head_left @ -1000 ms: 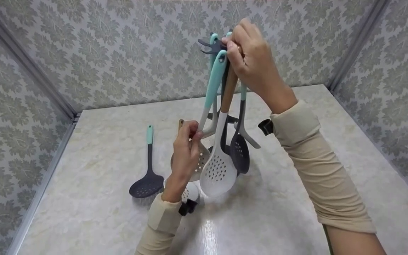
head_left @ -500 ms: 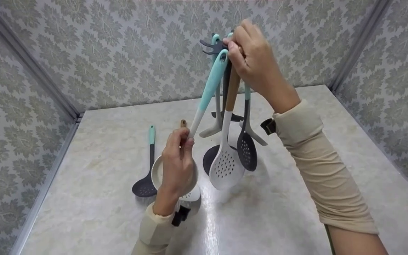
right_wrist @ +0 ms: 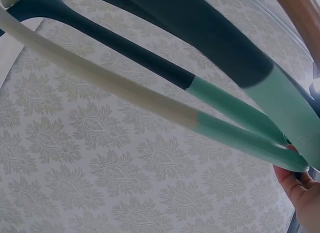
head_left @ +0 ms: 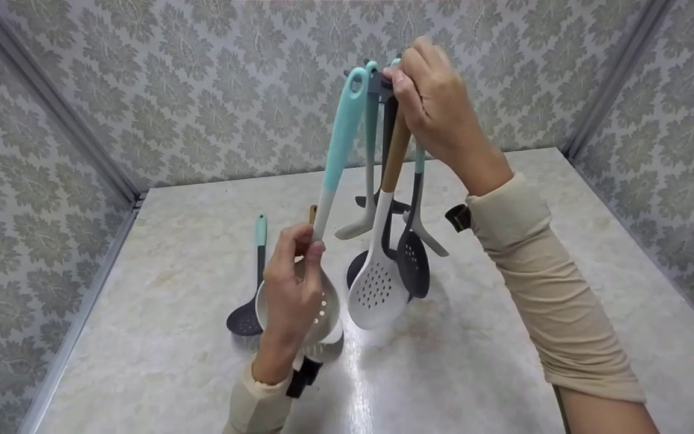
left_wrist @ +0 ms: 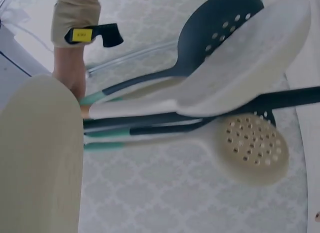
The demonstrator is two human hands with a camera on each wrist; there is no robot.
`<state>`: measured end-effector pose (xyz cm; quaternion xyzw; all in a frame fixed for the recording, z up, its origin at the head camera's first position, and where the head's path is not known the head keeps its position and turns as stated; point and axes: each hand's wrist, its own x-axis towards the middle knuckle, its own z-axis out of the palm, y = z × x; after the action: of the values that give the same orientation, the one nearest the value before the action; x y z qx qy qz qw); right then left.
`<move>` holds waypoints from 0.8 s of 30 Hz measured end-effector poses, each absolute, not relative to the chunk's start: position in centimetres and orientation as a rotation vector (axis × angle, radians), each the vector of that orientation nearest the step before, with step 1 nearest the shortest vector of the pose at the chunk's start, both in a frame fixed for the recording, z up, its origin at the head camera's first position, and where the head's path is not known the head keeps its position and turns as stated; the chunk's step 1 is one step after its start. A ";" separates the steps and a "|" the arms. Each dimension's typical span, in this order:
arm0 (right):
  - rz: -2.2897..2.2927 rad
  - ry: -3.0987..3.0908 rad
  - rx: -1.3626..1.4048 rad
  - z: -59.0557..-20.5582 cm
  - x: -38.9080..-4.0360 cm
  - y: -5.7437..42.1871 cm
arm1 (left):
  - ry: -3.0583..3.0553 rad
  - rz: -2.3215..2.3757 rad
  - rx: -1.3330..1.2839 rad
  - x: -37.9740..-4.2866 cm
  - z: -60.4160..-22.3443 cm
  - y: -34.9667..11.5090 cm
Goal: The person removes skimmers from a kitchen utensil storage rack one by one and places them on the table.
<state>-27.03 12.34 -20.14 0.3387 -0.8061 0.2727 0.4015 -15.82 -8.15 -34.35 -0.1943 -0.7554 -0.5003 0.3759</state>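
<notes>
My left hand (head_left: 293, 289) pinches the lower handle of a cream slotted skimmer (head_left: 342, 132) with a mint grip, thumb in front. Its bowl hangs behind my palm and fills the left of the left wrist view. The handle's holed tip stands just left of the dark hooks atop a utensil rack (head_left: 385, 90). My right hand (head_left: 434, 96) grips the rack's top, hiding part of it. From the rack hang a white slotted spoon (head_left: 377, 295) with a brown handle, a dark slotted spoon (head_left: 414, 265) and several mint-handled utensils (right_wrist: 240, 138).
On the marbled table (head_left: 172, 289) at left lies a dark slotted ladle (head_left: 244, 319) with a mint handle. Behind my left hand, a brown handle end (head_left: 313, 212) and a white slotted edge (head_left: 335, 334) show. Patterned walls (head_left: 250, 90) enclose the table's back and sides.
My left hand has moved left with the skimmer, and its handle tip has shifted left, away from beside my right fingers. The right hand keeps its grip, shifting only slightly.
</notes>
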 end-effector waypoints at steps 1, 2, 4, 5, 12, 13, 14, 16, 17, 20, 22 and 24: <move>0.688 -2.033 0.858 -20.1 -27.0 12.3 | -1.936 -1.285 -0.479 -15.9 -34.3 -8.6; 0.688 -2.029 0.859 -20.1 -27.1 12.4 | -1.942 -1.286 -0.459 -15.9 -34.3 -9.2; 0.686 -2.024 0.863 -20.1 -27.0 12.4 | -1.954 -1.279 -0.413 -16.0 -34.4 -10.4; 0.686 -2.023 0.866 -20.1 -27.0 12.4 | -1.957 -1.282 -0.390 -16.1 -34.5 -11.1; 0.687 -2.018 0.875 -20.2 -27.0 12.4 | -1.998 -1.351 -0.180 -16.8 -35.7 -16.0; 0.688 -2.020 0.874 -20.2 -27.0 12.4 | -2.010 -1.348 -0.139 -17.0 -35.9 -16.7; 0.689 -2.021 0.874 -20.2 -27.0 12.4 | -2.023 -1.341 -0.101 -17.3 -36.2 -17.4; 0.689 -2.021 0.873 -20.2 -27.0 12.4 | -2.044 -1.320 -0.032 -17.9 -36.8 -18.9; 0.690 -2.020 0.873 -20.2 -27.0 12.4 | -2.055 -1.309 0.003 -18.2 -37.2 -19.5; 0.688 -2.016 0.876 -20.2 -27.1 12.4 | -2.101 -1.267 0.106 -19.2 -38.5 -21.5; 0.688 -2.015 0.880 -20.2 -27.1 12.4 | -2.153 -1.226 0.174 -19.8 -39.4 -22.6; 0.690 -2.013 0.886 -20.2 -27.1 12.4 | -2.218 -1.173 0.232 -20.5 -40.4 -23.6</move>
<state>-27.15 12.37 -20.16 0.3511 -0.7982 0.2734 0.4061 -20.52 -23.58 -40.37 0.0878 -0.8379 -0.4433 0.3061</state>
